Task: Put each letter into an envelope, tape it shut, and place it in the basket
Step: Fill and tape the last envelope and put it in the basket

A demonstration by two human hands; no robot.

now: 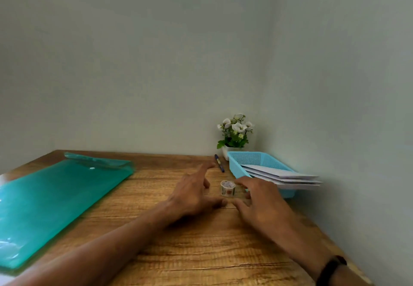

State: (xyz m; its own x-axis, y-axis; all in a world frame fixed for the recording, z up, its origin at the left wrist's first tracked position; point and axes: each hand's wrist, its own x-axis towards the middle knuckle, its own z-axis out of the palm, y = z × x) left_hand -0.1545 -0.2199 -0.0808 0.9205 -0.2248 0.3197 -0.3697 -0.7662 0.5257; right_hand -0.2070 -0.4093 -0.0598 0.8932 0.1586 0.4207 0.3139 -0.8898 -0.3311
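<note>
Both hands are spread flat and holding nothing, left hand [193,193] and right hand [260,204] flanking the tape roll [227,188] on the counter [201,252]. Envelopes [281,177] sit stacked in the basket [248,159], overhanging its rim. One careless nudge from my right could roll the tape or tip them out.

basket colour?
Light blue mesh basket, holding white envelopes; head view.

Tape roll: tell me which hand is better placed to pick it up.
Right, probably. The right hand has fingers spread beside the tape roll, nearly touching it. The left hand is open and slightly farther off.
</note>
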